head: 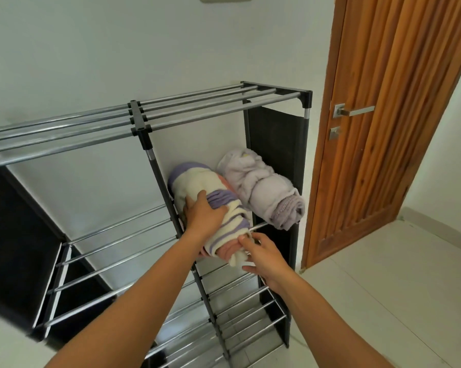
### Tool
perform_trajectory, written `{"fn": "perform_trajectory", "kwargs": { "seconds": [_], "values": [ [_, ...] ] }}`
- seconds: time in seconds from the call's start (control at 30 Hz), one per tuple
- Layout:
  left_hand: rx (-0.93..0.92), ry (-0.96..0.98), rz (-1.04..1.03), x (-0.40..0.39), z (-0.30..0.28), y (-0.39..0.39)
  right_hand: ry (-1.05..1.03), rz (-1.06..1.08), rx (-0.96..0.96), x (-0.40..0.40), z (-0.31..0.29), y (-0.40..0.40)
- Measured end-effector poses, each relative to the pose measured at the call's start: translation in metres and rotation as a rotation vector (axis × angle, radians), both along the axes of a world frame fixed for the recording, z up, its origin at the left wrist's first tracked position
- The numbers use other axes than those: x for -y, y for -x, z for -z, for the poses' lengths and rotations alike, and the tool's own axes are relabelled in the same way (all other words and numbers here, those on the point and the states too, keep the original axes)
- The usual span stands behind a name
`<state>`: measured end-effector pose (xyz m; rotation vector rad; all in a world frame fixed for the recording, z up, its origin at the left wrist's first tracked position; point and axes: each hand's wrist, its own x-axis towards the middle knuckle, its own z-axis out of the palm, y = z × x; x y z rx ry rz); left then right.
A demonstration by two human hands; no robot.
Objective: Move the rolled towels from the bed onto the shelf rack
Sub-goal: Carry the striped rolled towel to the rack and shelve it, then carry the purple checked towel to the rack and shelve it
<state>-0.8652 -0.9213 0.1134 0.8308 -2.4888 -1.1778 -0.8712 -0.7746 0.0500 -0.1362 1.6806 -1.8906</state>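
A black and chrome shelf rack (pixel 141 128) stands against the white wall. On its second tier, right bay, lies a pale lilac rolled towel (pixel 264 187) against the black side panel. Beside it, to the left, lies a cream, purple and pink striped rolled towel (pixel 197 181), its near end jutting past the front bar. My left hand (pixel 202 212) rests flat on top of the striped roll. At the roll's near end my right hand (pixel 261 254) has its fingers on the loose cream edge. The bed is out of view.
A wooden door (pixel 389 128) with a metal handle (pixel 354 111) stands just right of the rack. Lower tiers of chrome bars (pixel 240 309) lie below my arms. The left bay's bars (pixel 112 240) hold nothing. Pale tiled floor (pixel 383 301) spreads to the right.
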Motion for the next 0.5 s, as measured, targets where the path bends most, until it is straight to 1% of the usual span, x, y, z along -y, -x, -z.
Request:
{"fn": "perform_trajectory", "kwargs": {
  "seconds": [0.07,0.13,0.2,0.27,0.33,0.4,0.5],
  "values": [
    [0.004,0.148,0.032,-0.020,0.011,-0.019,-0.040,0.036,0.005,-0.014,0.009,-0.006],
    [0.001,0.313,0.055,-0.046,0.025,-0.041,-0.058,0.075,0.052,-0.033,0.019,-0.018],
    [-0.022,0.421,0.137,-0.072,0.036,-0.062,-0.071,0.126,0.119,-0.056,0.031,-0.034],
    [-0.048,0.428,0.264,-0.099,0.047,-0.079,-0.103,0.191,0.168,-0.086,0.041,-0.059],
    [-0.039,0.361,0.421,-0.129,0.054,-0.087,-0.104,0.298,0.182,-0.124,0.047,-0.082],
    [0.013,0.278,0.580,-0.162,0.058,-0.093,-0.111,0.448,0.174,-0.168,0.052,-0.106],
    [0.050,0.271,0.854,-0.221,0.071,-0.104,-0.085,0.749,0.182,-0.234,0.061,-0.162]
  ]
}}
